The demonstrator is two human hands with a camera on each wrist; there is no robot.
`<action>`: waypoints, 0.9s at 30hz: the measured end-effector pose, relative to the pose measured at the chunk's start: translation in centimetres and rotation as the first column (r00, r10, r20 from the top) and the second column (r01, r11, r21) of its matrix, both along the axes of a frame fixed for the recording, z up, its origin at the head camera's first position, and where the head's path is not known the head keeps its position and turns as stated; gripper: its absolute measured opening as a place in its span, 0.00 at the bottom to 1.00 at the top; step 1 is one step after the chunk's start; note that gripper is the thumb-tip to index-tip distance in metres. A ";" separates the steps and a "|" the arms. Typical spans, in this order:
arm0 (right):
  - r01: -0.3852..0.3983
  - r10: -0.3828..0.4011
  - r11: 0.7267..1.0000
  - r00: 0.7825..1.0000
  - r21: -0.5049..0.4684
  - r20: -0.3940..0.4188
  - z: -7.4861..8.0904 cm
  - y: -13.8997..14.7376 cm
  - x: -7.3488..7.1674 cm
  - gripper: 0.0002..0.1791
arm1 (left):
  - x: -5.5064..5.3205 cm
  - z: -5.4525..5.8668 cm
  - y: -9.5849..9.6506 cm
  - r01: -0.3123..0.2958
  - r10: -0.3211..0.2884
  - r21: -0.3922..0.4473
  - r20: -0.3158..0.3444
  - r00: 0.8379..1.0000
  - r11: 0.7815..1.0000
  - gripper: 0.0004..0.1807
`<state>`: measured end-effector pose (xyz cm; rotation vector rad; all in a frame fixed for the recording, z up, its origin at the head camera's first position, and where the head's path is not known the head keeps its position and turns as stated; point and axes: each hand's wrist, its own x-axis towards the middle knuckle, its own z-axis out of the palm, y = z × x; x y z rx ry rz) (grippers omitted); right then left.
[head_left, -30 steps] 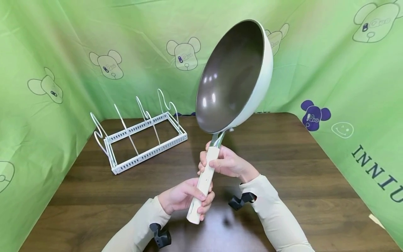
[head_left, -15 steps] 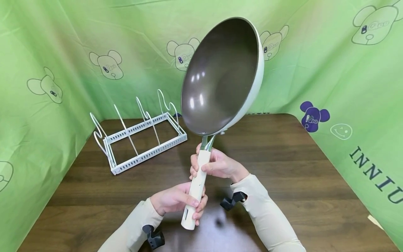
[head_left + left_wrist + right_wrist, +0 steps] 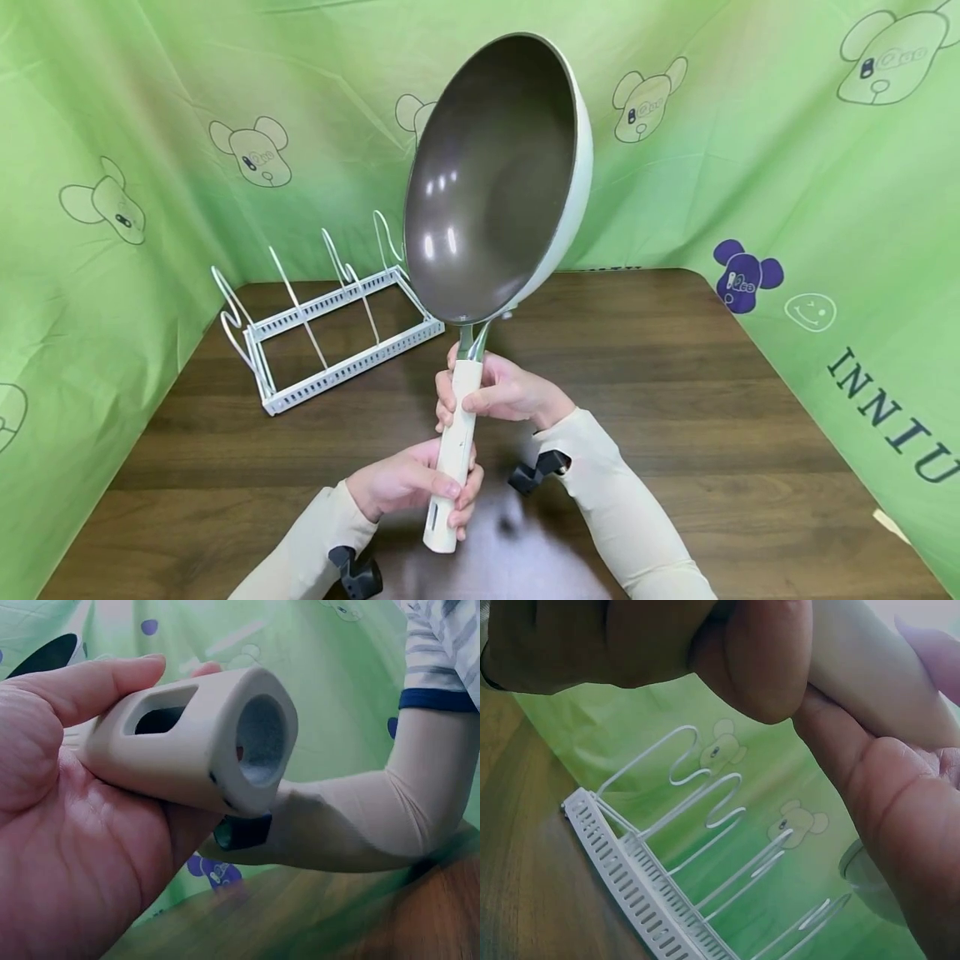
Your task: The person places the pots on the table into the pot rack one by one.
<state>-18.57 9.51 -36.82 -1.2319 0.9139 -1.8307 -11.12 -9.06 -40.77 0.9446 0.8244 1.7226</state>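
A deep frying pan [image 3: 495, 183], dark brown inside and pale outside, is held up above the table, its open side turned toward the head camera. Its cream handle [image 3: 453, 454] points down toward the person. The left hand [image 3: 412, 482] grips the lower end of that handle; in the left wrist view the hollow handle end [image 3: 262, 739] and its slot stick out past the thumb. Higher up, just below the metal neck [image 3: 472, 342], the right hand [image 3: 510, 392] holds the handle with its thumb lying along the front. In the right wrist view curled fingers [image 3: 769, 660] wrap the handle.
On the left of the wooden table [image 3: 675, 375] stands a white slotted rack [image 3: 352, 364] with several upright wire dividers. The pan's rim overlaps its right end in the head view. Green printed curtains [image 3: 315, 67] enclose the table at the back and sides.
Both hands have carried the pan to the left, and its handle now stands more upright. The grips stay the same, and the rack has not moved.
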 end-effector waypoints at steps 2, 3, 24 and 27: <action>-0.019 0.019 1.000 1.000 0.010 0.000 0.0 -0.2 -0.1 0.17 | 0.1 -0.2 0.0 -0.009 0.010 0.015 -0.007 1.000 1.000 0.10; -0.031 0.031 0.999 1.000 0.015 0.001 0.0 -0.3 -0.2 0.17 | 0.2 -0.3 0.0 -0.015 0.015 0.024 -0.009 1.000 1.000 0.10; -0.109 0.103 0.984 0.993 0.142 0.053 0.4 -2.1 -1.6 0.16 | 0.2 -2.3 0.0 -0.091 0.101 0.213 -0.040 0.994 0.973 0.16; -0.109 0.099 0.980 0.993 0.166 0.068 0.4 -2.3 -1.6 0.17 | 0.2 -2.6 0.0 -0.092 0.105 0.229 -0.044 0.994 0.969 0.16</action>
